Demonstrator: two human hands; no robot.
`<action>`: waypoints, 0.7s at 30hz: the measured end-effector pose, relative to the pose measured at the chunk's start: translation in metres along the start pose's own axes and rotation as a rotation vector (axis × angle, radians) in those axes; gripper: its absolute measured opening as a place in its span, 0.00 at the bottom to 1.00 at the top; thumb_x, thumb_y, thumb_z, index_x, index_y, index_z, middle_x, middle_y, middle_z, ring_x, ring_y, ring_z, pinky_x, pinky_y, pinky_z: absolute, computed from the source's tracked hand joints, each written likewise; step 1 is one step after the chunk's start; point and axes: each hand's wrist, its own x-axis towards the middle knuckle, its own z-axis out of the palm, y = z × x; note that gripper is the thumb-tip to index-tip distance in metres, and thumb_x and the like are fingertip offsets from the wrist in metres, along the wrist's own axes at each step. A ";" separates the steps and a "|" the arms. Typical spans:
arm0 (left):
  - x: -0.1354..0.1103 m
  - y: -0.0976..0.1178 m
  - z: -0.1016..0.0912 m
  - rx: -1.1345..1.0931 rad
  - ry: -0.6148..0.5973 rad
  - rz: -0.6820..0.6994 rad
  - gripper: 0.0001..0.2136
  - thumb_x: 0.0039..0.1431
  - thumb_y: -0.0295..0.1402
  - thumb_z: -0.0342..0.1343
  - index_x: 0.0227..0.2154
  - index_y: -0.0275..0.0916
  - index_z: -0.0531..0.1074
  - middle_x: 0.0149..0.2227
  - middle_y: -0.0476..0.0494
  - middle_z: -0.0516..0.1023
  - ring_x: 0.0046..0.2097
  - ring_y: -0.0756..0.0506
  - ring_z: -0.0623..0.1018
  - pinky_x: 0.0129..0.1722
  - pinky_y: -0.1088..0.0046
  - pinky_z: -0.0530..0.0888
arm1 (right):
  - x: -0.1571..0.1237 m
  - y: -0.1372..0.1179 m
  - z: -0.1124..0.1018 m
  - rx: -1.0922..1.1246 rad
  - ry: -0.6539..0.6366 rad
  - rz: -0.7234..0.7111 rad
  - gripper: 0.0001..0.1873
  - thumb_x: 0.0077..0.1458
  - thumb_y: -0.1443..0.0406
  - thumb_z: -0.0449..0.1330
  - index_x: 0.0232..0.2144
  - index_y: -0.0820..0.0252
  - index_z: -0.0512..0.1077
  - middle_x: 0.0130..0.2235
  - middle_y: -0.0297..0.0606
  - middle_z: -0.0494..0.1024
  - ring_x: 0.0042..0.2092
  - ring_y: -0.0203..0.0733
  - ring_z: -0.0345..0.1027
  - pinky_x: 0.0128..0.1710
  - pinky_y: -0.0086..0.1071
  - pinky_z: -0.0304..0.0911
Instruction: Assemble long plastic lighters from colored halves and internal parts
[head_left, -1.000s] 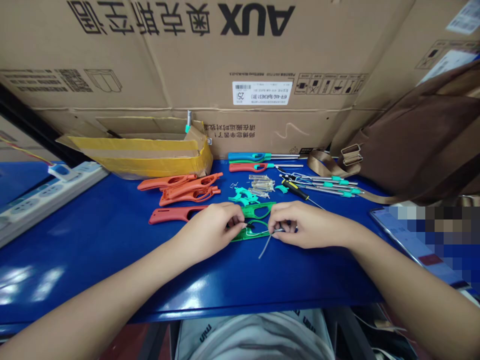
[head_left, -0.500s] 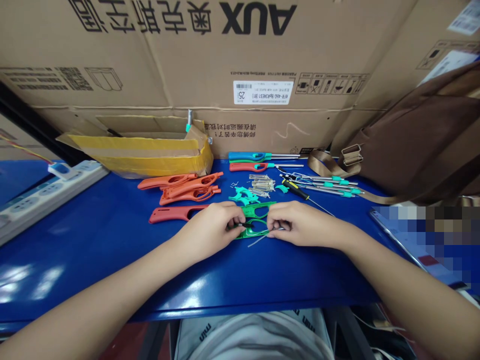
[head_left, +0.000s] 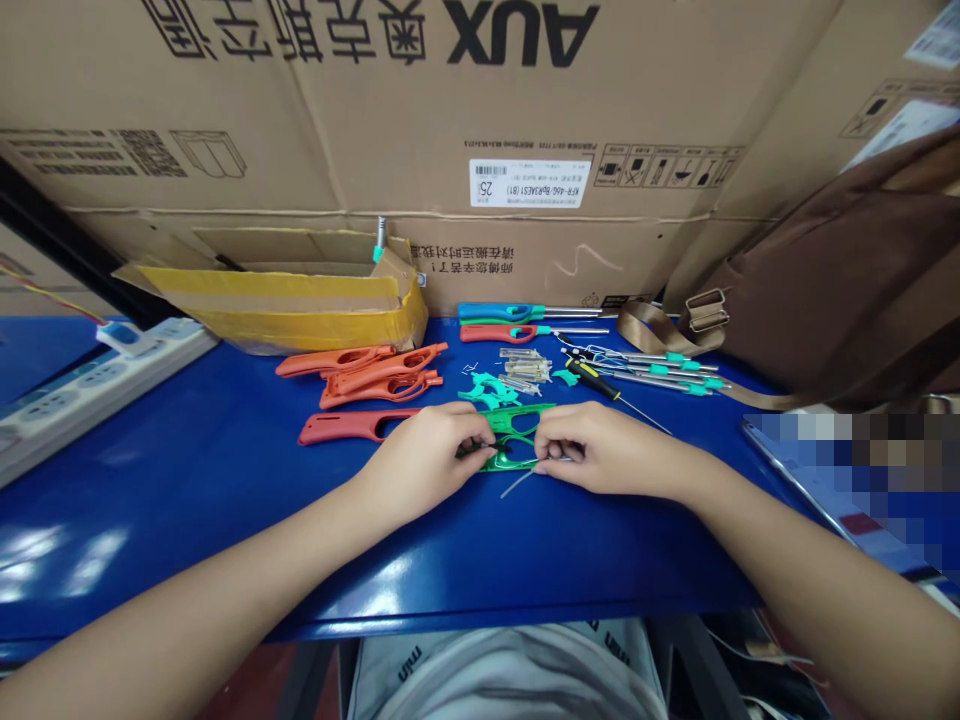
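Observation:
Near the middle of the table lie two green lighter casing halves, a far half (head_left: 513,420) and a near half (head_left: 517,466). Over the left end of the near half, the closed fingertips of my left hand (head_left: 427,450) grip a small black part (head_left: 498,447). My right hand (head_left: 600,447) is closed at the other end of that half, pinching a thin pale wire (head_left: 529,462) that runs along it. A thin clear tube (head_left: 516,485) sticks out toward me below my right fingertips. My fingers hide part of the casing.
Several orange casings (head_left: 382,375) and a red casing (head_left: 341,428) lie left. Teal triggers (head_left: 491,388), clear parts (head_left: 525,368), a screwdriver (head_left: 596,380) and metal lighter tubes (head_left: 667,370) lie beyond my hands. A power strip (head_left: 97,385) and taped box (head_left: 300,310) stand left.
My left fingertips have shifted very slightly right with the black part. The near green half and clear tube have moved a little in the view. My right hand stays almost still.

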 end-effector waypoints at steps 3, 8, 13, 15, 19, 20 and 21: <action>0.000 0.000 0.001 0.005 0.006 -0.002 0.03 0.61 0.25 0.62 0.33 0.37 0.79 0.33 0.48 0.76 0.34 0.48 0.76 0.34 0.74 0.70 | 0.000 -0.001 0.000 -0.012 -0.007 0.010 0.05 0.56 0.72 0.65 0.31 0.61 0.72 0.31 0.30 0.72 0.31 0.32 0.63 0.32 0.27 0.57; -0.001 0.001 0.003 0.010 0.009 0.002 0.02 0.62 0.26 0.62 0.34 0.37 0.79 0.34 0.47 0.76 0.35 0.48 0.76 0.34 0.74 0.70 | -0.003 -0.002 -0.005 0.003 -0.042 0.012 0.05 0.56 0.72 0.66 0.32 0.60 0.74 0.32 0.31 0.73 0.31 0.33 0.64 0.32 0.27 0.57; -0.002 0.000 0.004 0.022 0.016 0.011 0.02 0.62 0.26 0.62 0.34 0.38 0.79 0.35 0.47 0.76 0.35 0.48 0.76 0.35 0.74 0.70 | -0.003 -0.003 -0.009 0.043 -0.079 -0.001 0.04 0.58 0.69 0.66 0.30 0.59 0.76 0.33 0.32 0.74 0.34 0.35 0.67 0.35 0.28 0.60; -0.001 0.000 0.004 0.021 0.016 0.013 0.02 0.62 0.26 0.62 0.34 0.38 0.79 0.35 0.47 0.76 0.35 0.48 0.76 0.35 0.74 0.70 | -0.003 -0.002 -0.008 0.045 -0.070 0.013 0.03 0.58 0.69 0.66 0.31 0.59 0.76 0.32 0.32 0.74 0.33 0.34 0.66 0.34 0.28 0.60; 0.000 0.001 0.004 0.024 0.021 0.025 0.02 0.62 0.26 0.62 0.34 0.38 0.79 0.35 0.47 0.76 0.36 0.48 0.76 0.35 0.73 0.71 | -0.002 0.000 -0.003 0.003 -0.016 0.069 0.06 0.54 0.72 0.66 0.34 0.59 0.73 0.31 0.30 0.71 0.30 0.33 0.62 0.30 0.27 0.57; 0.000 0.001 0.004 0.023 0.022 0.025 0.02 0.62 0.26 0.62 0.34 0.38 0.79 0.35 0.47 0.76 0.36 0.48 0.76 0.35 0.73 0.71 | -0.002 0.000 -0.003 0.004 -0.012 0.072 0.06 0.54 0.72 0.66 0.33 0.59 0.72 0.31 0.30 0.71 0.30 0.33 0.62 0.30 0.27 0.56; 0.000 0.001 0.004 0.023 0.023 0.023 0.02 0.62 0.26 0.62 0.34 0.38 0.79 0.35 0.47 0.76 0.36 0.48 0.77 0.35 0.73 0.71 | -0.002 0.000 -0.003 0.015 -0.016 0.071 0.06 0.54 0.71 0.66 0.33 0.59 0.72 0.31 0.30 0.71 0.30 0.33 0.62 0.30 0.27 0.57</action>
